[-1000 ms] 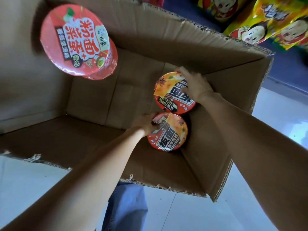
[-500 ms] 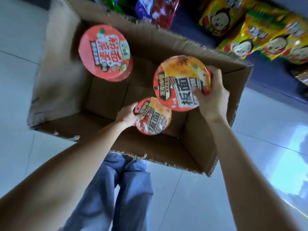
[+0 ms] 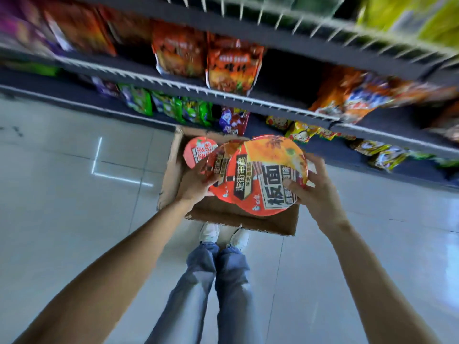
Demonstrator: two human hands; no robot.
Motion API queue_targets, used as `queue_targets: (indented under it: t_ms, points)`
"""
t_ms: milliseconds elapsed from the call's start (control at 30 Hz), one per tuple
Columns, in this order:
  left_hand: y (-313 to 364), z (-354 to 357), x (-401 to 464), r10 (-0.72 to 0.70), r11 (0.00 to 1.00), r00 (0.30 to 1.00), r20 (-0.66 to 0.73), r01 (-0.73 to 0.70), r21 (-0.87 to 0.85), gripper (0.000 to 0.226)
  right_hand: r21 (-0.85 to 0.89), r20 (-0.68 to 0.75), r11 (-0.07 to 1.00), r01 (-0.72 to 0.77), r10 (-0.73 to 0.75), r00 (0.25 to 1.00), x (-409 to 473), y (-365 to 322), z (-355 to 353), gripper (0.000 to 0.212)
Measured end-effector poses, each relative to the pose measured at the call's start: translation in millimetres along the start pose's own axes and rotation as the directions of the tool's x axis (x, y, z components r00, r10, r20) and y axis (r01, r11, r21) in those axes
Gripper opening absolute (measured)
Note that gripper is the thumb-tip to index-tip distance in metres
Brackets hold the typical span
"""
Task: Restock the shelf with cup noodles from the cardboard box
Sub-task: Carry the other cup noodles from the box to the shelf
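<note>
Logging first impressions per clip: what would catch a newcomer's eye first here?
The big orange noodle bowl at centre, gripped by the right hand, overlapping a second bowl held by the left hand. Below them sits the cardboard box with a pink-lidded cup at its far left corner, under blurred shelves of snack bags.

Two cup noodles [image 3: 268,175] above the cardboard box [image 3: 171,177], apparently below the shelf [image 3: 223,91].

Both forearms are bare, with no sleeves, watch or rings in view on the left hand [image 3: 196,184] or right hand [image 3: 320,192]. The person wears loose, light-blue faded jeans [image 3: 211,281] with creased legs, and white shoes [image 3: 223,234] with pale laces.
</note>
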State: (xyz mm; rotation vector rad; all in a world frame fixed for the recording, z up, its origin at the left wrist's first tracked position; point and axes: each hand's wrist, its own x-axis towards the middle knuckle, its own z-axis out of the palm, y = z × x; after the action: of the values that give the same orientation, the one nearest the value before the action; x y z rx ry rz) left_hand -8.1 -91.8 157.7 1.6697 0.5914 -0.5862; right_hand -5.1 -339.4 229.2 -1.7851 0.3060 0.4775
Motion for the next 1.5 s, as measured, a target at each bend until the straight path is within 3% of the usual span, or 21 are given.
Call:
queue_targets:
  t_ms: [133, 267, 400, 533, 600, 667, 733, 833, 900, 1000, 1100, 1200, 1300, 1500]
  points:
    - [65.6, -28.1, -72.7, -0.005, 1.0, 0.999, 0.05, 0.004, 0.012, 0.064, 0.112, 0.124, 0.994, 0.004, -0.018, 0.992, -67.5, -83.1, -27.8, 0.063]
    - [126.0, -53.3, -133.4, -0.01, 1.0, 0.991, 0.133, 0.01, 0.007, 0.052, 0.016, 0.282, 0.997, 0.078, -0.08, 0.956, -125.1, -131.1, -33.1, 0.092]
    - [178.3, -64.4, -174.7, 0.078, 0.987, 0.973, 0.218, -0.107, 0.122, 0.045, 0.012, 0.182, 0.987, 0.158, -0.158, 0.971, -146.2, -165.6, -10.0, 0.083]
    - [225.0, -69.5, -203.4, 0.148, 0.927, 0.956, 0.253, -0.223, 0.301, 0.034, 0.073, -0.001, 0.967, 0.242, -0.243, 0.97, -158.1, -194.2, -12.3, 0.094]
    - [251.4, -72.8, -221.3, 0.198, 0.878, 0.947, 0.252, -0.286, 0.384, 0.048, 0.099, -0.074, 0.956, 0.277, -0.27, 0.96, -163.6, -212.0, -20.4, 0.091]
    - [279.2, -77.4, -241.9, 0.274, 0.812, 0.922, 0.274, -0.374, 0.447, 0.08, 0.144, -0.144, 0.947, 0.289, -0.268, 0.952, -171.7, -232.9, -32.5, 0.091]
    - [303.6, -81.1, -264.2, 0.391, 0.74, 0.858, 0.334, -0.509, 0.44, 0.105, 0.174, -0.219, 0.937, 0.302, -0.263, 0.94, -182.3, -257.5, -45.6, 0.099]
    - [329.1, -76.9, -290.8, 0.66, 0.458, 0.633, 0.404, -0.766, 0.452, 0.109, 0.193, -0.273, 0.91, 0.367, -0.31, 0.911, -197.8, -295.7, -64.1, 0.089]
    - [346.2, -70.2, -307.2, 0.749, 0.345, 0.549, 0.37, -0.801, 0.489, 0.119, 0.183, -0.272, 0.872, 0.455, -0.399, 0.875, -207.5, -322.6, -73.3, 0.083]
    - [387.1, -66.6, -327.8, 0.859, 0.294, 0.433, 0.274, -0.855, 0.427, 0.12, 0.182, -0.313, 0.824, 0.536, -0.468, 0.826, -221.3, -366.4, -89.1, 0.105]
    - [436.4, -69.5, -348.5, 0.939, 0.139, 0.249, 0.239, -0.907, 0.397, 0.118, 0.159, -0.358, 0.765, 0.625, -0.545, 0.758, -238.4, -415.7, -107.4, 0.122]
    - [480.5, -69.2, -368.0, 0.978, 0.046, 0.108, 0.18, -0.948, 0.315, 0.108, 0.13, -0.394, 0.672, 0.729, -0.639, 0.66, -256.4, -463.4, -127.6, 0.09]
    - [522.7, -57.7, -386.1, 0.995, -0.002, 0.029, 0.1, -0.954, 0.3, 0.107, 0.067, -0.418, 0.629, 0.774, -0.687, 0.594, -267.5, -505.7, -152.7, 0.076]
    - [611.1, -8.3, -395.6, 0.998, -0.057, -0.053, 0.022, -0.95, 0.307, 0.111, -0.177, -0.492, 0.559, 0.81, -0.763, 0.419, -263.7, -576.5, -223.6, 0.092]
